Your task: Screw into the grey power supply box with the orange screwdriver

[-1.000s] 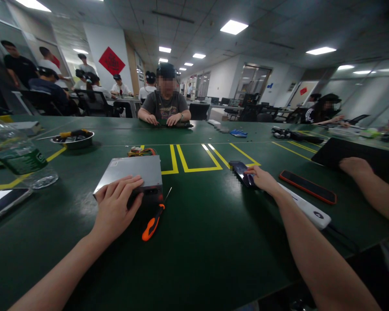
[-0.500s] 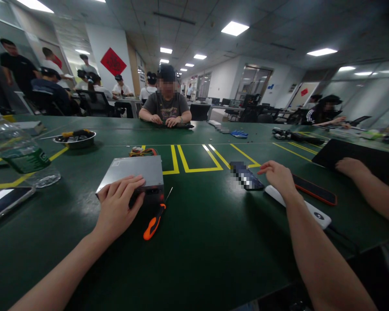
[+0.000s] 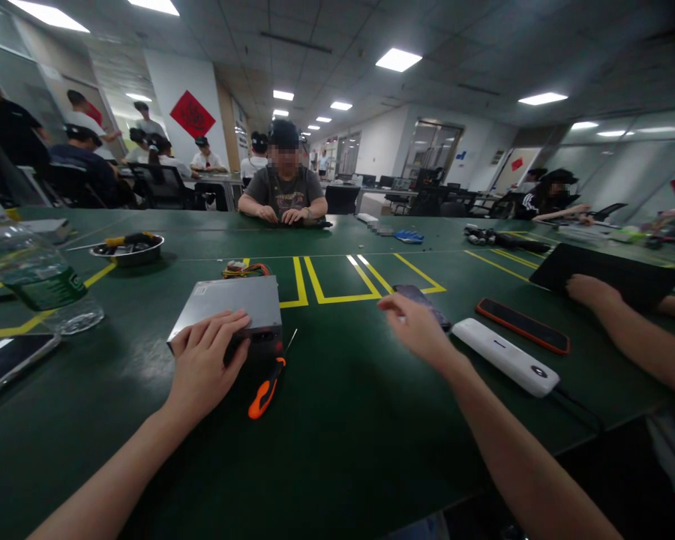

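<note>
My left hand (image 3: pixel 205 364) lies flat with fingers spread on the near corner of a grey metal power supply box (image 3: pixel 230 306) on the green table (image 3: pixel 337 427). Coloured wires (image 3: pixel 246 268) stick out behind the box. An orange-handled screwdriver (image 3: pixel 267 388) lies just right of that hand. My right hand (image 3: pixel 419 328) hovers above the table with fingers loosely open and holds nothing. It partly covers a dark phone (image 3: pixel 424 300) lying behind it.
A white power bank (image 3: pixel 503 366) and an orange-edged phone (image 3: pixel 522 325) lie to the right, near a neighbour's hand (image 3: pixel 593 291) on a black pad. A water bottle (image 3: pixel 34 274), a metal bowl (image 3: pixel 127 248) and another phone (image 3: pixel 5 360) are at left. A person (image 3: pixel 284 191) sits opposite.
My right hand has left the dark phone and moved left and toward me, now hovering between phone and box. My left hand has stayed on the box.
</note>
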The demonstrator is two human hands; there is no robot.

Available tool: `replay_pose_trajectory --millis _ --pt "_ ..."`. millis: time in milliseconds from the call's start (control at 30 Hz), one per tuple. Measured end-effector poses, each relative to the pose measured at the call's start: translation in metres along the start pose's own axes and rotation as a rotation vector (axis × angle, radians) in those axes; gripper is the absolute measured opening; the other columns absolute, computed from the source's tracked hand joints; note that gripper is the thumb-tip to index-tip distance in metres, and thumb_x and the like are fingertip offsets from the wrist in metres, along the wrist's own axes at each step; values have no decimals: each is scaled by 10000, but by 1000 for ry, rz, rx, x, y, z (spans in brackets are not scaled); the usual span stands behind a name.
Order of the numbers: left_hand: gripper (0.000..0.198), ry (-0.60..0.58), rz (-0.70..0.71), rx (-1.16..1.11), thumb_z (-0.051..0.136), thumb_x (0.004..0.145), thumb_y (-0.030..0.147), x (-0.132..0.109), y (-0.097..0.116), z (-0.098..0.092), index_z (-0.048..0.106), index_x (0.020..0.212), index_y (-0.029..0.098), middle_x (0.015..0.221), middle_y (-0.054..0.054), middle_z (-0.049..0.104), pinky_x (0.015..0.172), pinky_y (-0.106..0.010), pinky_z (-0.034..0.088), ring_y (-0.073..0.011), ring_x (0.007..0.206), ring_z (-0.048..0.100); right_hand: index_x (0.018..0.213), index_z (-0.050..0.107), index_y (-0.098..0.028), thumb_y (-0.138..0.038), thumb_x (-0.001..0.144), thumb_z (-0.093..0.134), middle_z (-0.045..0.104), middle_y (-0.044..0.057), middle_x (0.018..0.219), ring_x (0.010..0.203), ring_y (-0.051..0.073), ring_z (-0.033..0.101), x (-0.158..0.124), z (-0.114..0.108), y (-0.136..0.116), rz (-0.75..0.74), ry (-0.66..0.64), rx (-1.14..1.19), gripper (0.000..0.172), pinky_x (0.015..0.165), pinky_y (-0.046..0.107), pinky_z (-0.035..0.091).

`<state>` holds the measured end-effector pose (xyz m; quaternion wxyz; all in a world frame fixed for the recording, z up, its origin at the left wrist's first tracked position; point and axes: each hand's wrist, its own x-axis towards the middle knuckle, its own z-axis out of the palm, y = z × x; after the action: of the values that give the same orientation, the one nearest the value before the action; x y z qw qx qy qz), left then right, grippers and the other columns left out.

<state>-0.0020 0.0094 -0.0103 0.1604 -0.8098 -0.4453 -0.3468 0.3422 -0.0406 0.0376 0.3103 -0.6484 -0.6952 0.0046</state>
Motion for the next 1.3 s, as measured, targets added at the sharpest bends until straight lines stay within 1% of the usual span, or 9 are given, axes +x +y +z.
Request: replay_pose_trajectory --millis 167,300,400,567,700,867,1000,1133,1300 --pt "291 -4 -5 -10 469 831 284 -1 1 -1 493 1118 248 1197 -29 570 926 -424 299 -238 1134 467 1134 531 -235 -387 882 422 554 48 1014 808 146 564 -30 33 -86 -238 -401 -7 314 682 290 457" --pt "290 4 -3 -13 464 830 290 -1 1 -1 495 1115 246 1192 -33 574 919 -420 297 -237 1126 474 1253 433 -305 -555 851 380 518 57 959 806 184 535 -42 54 -124 -412 -522 -105 476 670 323 453" --pt "277 20 -8 -8 456 833 283 -2 1 -1 502 1103 248 1180 -36 582 907 -422 292 -239 1113 481 1278 397 -327 -632 806 365 507 85 979 865 234 512 -45 71 -138 -443 -447 -219 563 688 371 454" --pt "279 34 -11 -20 450 828 274 -2 3 -3 519 1097 250 1172 -43 589 896 -422 282 -245 1107 485 1085 539 -246 -621 799 403 496 109 1023 907 249 503 -47 87 -157 -380 -442 -225 490 714 394 457" --pt "275 27 -18 -36 440 832 260 -2 5 -8 527 1093 246 1168 -47 593 882 -422 296 -247 1103 490 1056 521 -205 -427 792 521 494 109 1026 907 249 523 -55 84 -169 -215 -434 -197 345 711 385 471" --pt "278 34 -11 -76 444 832 249 -2 6 -10 528 1097 256 1177 -51 589 885 -437 297 -253 1103 488 1040 505 -164 -169 799 445 478 114 1023 754 184 577 -66 70 -170 -65 -400 -211 248 617 310 485" --pt "275 26 -37 -97 440 837 232 -2 6 -11 527 1098 251 1186 -49 584 893 -440 296 -249 1116 480 1015 487 -169 -112 831 351 459 88 1013 693 136 577 -81 63 -166 25 -221 -107 236 628 281 487" --pt "259 20 -74 -116 449 839 219 -3 8 -14 535 1079 259 1187 -28 586 905 -428 299 -232 1136 469 1091 440 -208 -144 853 332 457 78 1038 840 166 587 -103 68 -167 -15 1 153 270 718 310 501" --pt "263 10 -95 -129 466 832 202 -3 8 -15 535 1076 270 1201 -9 576 909 -411 310 -213 1138 465 1090 450 -234 -191 871 318 511 70 1019 892 178 595 -116 80 -177 -97 21 250 259 740 320 513"
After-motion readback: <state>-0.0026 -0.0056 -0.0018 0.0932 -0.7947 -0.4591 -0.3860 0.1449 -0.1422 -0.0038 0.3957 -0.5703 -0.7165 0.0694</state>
